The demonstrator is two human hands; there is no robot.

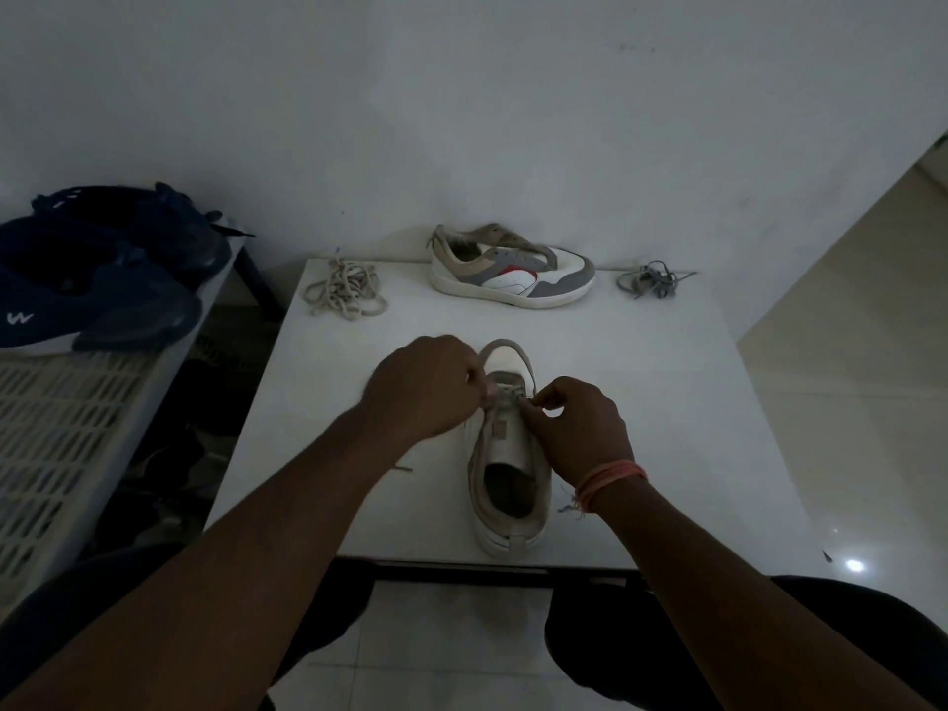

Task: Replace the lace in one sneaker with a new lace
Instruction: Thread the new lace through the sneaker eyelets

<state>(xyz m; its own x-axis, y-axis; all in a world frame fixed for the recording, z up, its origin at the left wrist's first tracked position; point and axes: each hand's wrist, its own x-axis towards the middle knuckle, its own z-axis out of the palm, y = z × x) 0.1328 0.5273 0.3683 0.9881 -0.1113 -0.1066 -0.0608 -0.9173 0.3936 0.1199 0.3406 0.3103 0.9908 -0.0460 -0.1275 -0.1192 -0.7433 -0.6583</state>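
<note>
While both hands point(426, 387) point(579, 428) pinch lace point(505, 395) | second sneaker point(510, 266), lace bundles point(346, 289) behind

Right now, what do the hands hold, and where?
Both hands, left hand and right hand, pinch the lace at the near sneaker's lower eyelets.

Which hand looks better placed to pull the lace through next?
Probably the right hand: it pinches what looks like the lace end at the near sneaker's eyelets, while the left hand grips that shoe's edge.

Both hands curled — left hand point(428, 390), right hand point(582, 428) pinching
</note>
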